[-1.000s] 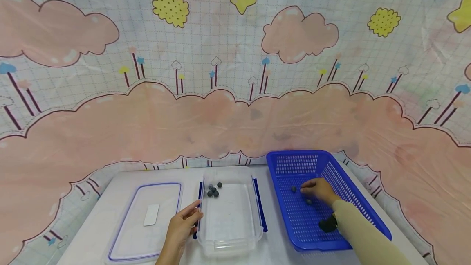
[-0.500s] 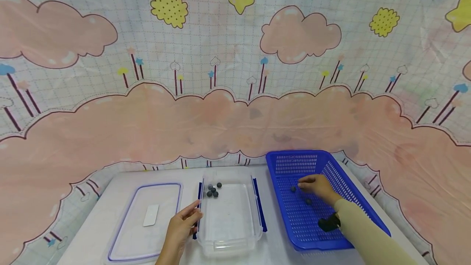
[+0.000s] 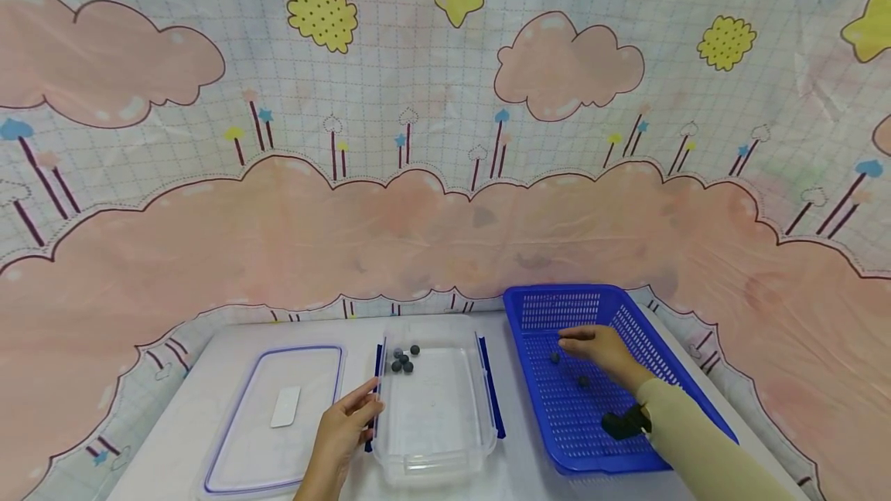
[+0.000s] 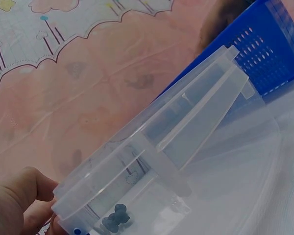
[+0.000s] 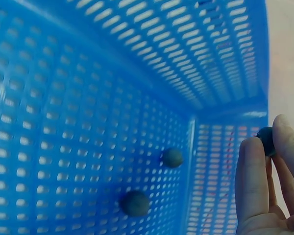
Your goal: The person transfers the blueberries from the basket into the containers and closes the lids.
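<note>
My left hand [image 3: 341,427] grips the left wall of a clear plastic food container [image 3: 435,412]. Inside it, several dark blueberries [image 3: 403,360] sit in the far left corner; the left wrist view shows them clustered [image 4: 116,218]. Over the blue basket [image 3: 574,435], my right hand [image 3: 600,350] pinches one blueberry [image 5: 267,141] between thumb and fingertips, seen in the right wrist view. On the basket's floor below lie two more, a nearer blueberry [image 3: 583,381] and a farther blueberry [image 3: 554,358].
A clear lid [image 3: 244,439] with a blue seal and a white label [image 3: 285,407] lies left of the container. Blue side clips [image 3: 491,389] flank the container. The white table [image 3: 174,424] ends at a patterned cloth backdrop [image 3: 418,238].
My right hand has risen and shifted slightly left and away within the basket, uncovering more of the nearer blueberry. The left hand and container have stayed put.
</note>
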{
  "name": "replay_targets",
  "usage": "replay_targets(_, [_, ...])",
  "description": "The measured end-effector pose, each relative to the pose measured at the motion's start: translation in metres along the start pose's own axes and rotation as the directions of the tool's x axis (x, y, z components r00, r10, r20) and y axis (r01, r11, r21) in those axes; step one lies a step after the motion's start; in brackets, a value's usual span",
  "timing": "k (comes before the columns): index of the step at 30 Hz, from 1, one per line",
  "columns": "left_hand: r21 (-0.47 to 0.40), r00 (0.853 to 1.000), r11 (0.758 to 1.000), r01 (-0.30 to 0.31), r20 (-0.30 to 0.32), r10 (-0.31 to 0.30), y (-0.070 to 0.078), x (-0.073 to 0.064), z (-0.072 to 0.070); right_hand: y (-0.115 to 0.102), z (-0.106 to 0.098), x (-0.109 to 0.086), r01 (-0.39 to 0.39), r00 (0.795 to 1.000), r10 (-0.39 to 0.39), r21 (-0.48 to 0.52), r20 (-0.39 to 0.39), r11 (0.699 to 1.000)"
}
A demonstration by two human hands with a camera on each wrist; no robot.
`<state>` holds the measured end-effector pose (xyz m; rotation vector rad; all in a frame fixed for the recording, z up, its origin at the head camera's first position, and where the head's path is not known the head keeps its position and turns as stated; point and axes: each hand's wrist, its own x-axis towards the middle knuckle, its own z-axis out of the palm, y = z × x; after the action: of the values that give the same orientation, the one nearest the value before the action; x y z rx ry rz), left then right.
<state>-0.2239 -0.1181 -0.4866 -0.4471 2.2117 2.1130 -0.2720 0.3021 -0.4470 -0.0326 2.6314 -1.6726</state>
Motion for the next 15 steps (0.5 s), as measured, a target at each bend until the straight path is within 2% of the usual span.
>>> replay_targets(8, [-0.008, 1.000, 1.000, -0.002, 0.002, 0.002, 0.000, 0.000, -0.001, -0.014, 0.004, -0.005, 0.007, 1.000, -0.008, 0.050, 0.003, 0.999])
replay_targets(15, [-0.012, 1.000, 1.000, -0.004, 0.000, 0.004, -0.001, 0.000, 0.000, -0.022, 0.006, -0.008, 0.007, 1.000, -0.007, 0.032, 0.006, 0.999])
